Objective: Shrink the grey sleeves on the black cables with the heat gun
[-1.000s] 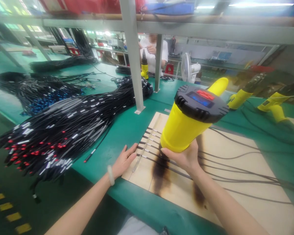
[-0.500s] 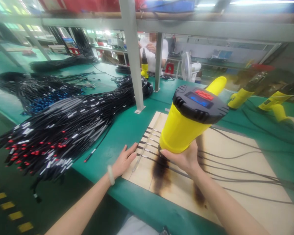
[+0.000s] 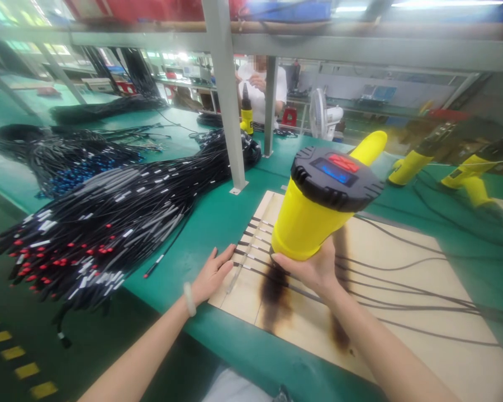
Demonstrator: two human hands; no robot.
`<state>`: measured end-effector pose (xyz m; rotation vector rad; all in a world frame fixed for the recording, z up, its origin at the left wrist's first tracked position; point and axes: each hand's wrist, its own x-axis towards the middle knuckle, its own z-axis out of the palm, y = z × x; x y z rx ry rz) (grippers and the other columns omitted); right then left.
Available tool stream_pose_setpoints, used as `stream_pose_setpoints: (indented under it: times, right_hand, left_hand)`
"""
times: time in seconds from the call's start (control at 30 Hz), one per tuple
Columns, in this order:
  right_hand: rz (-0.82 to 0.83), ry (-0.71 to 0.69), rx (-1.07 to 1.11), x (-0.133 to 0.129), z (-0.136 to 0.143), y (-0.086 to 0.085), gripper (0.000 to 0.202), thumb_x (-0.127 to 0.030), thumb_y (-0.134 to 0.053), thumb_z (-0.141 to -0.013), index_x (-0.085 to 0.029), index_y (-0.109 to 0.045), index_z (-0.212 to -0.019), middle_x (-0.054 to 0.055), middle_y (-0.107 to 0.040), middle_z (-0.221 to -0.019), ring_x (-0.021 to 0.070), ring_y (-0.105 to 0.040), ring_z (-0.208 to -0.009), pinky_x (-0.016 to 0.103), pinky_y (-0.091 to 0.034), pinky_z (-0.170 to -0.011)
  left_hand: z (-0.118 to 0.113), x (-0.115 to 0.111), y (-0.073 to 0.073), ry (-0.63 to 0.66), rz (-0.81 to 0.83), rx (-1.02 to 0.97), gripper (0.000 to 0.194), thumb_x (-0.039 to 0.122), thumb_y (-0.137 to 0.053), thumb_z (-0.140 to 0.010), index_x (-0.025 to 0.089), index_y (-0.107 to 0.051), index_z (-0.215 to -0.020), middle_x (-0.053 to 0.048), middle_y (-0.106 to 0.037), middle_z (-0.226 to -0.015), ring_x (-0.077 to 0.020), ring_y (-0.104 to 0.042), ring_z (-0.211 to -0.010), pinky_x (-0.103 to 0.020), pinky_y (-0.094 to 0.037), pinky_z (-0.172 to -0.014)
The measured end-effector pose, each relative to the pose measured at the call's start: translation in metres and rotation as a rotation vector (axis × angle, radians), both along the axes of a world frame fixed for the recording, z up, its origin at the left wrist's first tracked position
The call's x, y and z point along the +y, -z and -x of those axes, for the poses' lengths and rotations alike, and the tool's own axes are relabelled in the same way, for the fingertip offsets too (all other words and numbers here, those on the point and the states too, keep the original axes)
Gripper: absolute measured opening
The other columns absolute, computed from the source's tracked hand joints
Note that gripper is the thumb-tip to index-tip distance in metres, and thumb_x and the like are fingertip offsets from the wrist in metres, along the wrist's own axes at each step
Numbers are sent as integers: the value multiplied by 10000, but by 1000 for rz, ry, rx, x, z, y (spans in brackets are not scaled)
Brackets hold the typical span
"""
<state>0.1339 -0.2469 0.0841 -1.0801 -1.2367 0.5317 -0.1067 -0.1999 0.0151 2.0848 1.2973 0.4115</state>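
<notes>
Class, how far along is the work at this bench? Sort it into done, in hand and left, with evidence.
Done: cables lie side by side across the wooden board.
In hand: the right hand holds a yellow tool over them; the left hand is at their ends.
Left: probably finishing this row, as the tool is over it. Whether the red-tipped bundle is finished, I cannot tell.
</notes>
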Motion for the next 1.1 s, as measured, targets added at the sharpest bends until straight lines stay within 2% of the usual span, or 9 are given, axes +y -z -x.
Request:
stream_pose_setpoints:
  times: [0.23,0.4,0.63,0.83,1.1]
  right_hand:
    - [9,-12,7,-2,-1,0,716,-354,-827,-474,-158,-466,-1060,106,-606,-973,265,-600,-850,453,-510,-766]
    - [-28,-10,-12,-4,-5,2,591,-330,-825,-486,-152,-526,-964,91,-619,-931,251,-602,-836,430,-513,-762]
    - [-63,28,-33,-14,-11,-9,500,-281,-818,-494,-171,-570,-914,66,-630,-873,233,-608,-779,378,-531,-699]
    - [-15,-39,22,-26,-13,-8,636,-305,-810,-509,-216,-505,-1060,63,-632,-937,246,-614,-795,404,-536,-696]
    - [10,8,43,-35,-11,-5,506,-304,-824,-479,-201,-578,-909,57,-660,-841,256,-629,-729,383,-555,-652]
  left_hand:
    - [0,-1,-2,-4,-11,11,663,507,-208,-843,84,-328,-1339,-82,-298,-1419,-213,-274,-1323,-444,-36,-1135]
    - [-1,-1,-3,-15,-9,22,665,514,-204,-838,95,-336,-1337,-74,-305,-1418,-211,-280,-1319,-431,-41,-1136]
    - [0,0,-1,-7,-12,29,664,519,-194,-840,107,-331,-1342,-73,-304,-1418,-208,-278,-1320,-434,-29,-1134]
    - [-1,0,-1,-15,-15,30,682,535,-188,-838,102,-318,-1349,-74,-307,-1420,-196,-283,-1319,-403,-24,-1139]
    - [-2,-1,-2,-39,-7,21,690,527,-193,-830,82,-323,-1340,-74,-316,-1415,-196,-267,-1326,-419,-41,-1138]
